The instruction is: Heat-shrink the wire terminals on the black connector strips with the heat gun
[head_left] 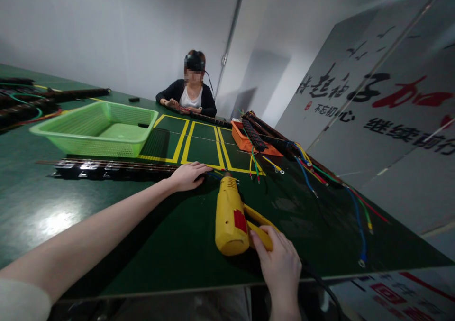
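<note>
My right hand (280,259) is wrapped round the handle of a yellow heat gun (227,216). Its nozzle points away from me, at the ends of thin coloured wires (217,173). These wires come out from under the fingers of my left hand (190,176), which is closed over them beside the end of a long dark strip assembly (117,168). The strip lies across the green table and has shiny dark segments along it. My left fingers partly hide where the wires join the strip.
A light green basket (88,143) stands behind the strip. An orange basket (243,141) and more dark strips with coloured, ring-ended wires (359,235) lie to the right. More strips (28,105) are at far left. A co-worker (190,93) sits across the table (149,259).
</note>
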{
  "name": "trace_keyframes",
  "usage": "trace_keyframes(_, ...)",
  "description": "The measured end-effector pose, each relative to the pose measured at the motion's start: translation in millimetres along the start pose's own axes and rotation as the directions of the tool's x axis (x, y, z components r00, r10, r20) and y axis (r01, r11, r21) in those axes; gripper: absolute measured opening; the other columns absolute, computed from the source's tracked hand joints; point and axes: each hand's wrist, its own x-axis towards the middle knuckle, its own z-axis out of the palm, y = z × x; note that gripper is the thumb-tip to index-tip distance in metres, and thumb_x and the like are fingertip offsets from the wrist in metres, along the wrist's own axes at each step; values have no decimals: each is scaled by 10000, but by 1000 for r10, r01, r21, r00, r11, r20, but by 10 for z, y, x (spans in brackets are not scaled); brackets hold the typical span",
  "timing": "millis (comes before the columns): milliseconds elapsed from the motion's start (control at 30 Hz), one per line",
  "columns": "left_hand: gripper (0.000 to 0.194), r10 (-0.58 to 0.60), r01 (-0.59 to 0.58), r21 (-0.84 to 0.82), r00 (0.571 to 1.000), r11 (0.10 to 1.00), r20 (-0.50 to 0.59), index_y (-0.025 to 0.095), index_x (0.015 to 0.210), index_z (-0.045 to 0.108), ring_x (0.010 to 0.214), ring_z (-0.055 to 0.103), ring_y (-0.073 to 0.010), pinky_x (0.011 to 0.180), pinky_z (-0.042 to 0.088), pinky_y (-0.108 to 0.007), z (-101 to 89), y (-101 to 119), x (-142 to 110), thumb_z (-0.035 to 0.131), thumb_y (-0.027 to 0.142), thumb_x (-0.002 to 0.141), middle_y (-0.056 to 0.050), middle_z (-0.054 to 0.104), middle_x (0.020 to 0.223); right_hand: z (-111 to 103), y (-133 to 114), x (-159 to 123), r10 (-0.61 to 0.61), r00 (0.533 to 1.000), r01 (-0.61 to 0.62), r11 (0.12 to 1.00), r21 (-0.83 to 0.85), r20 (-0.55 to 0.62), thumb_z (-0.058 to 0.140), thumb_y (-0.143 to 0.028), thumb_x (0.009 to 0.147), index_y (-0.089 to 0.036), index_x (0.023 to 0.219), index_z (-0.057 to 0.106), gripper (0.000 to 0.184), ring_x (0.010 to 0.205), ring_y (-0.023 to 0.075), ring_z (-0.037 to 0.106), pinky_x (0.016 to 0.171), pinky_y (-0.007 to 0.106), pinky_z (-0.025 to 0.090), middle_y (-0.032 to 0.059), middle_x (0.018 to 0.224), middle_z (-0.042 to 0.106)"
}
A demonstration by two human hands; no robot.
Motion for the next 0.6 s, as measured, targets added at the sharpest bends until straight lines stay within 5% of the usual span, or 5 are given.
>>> trace_keyframes(300, 354, -85, 76, -78, 989, 994, -121, 198, 1229, 485, 1087, 538, -199, 903, 468, -320, 90, -26, 25, 394, 319, 910, -60, 526, 1262, -45, 251, -42, 91, 996, -91, 996, -11, 16, 316, -666, 885, -249, 816, 607, 513, 745, 206, 567, 633, 294, 363, 12, 789, 618)
trace_keyframes(600, 382, -140, 141, -3, 986, 990, -88, 168, 1125, 575, 955, 543, -237, 798, 467, -349, 120, -33, 48, 354, 413, 931, -79, 621, 1084, -86, 167, -27, 22, 1000, -22, 1000, -9, 18, 248, -609, 929, -219, 829, 580, 522, 741, 212, 554, 666, 314, 356, 33, 782, 609)
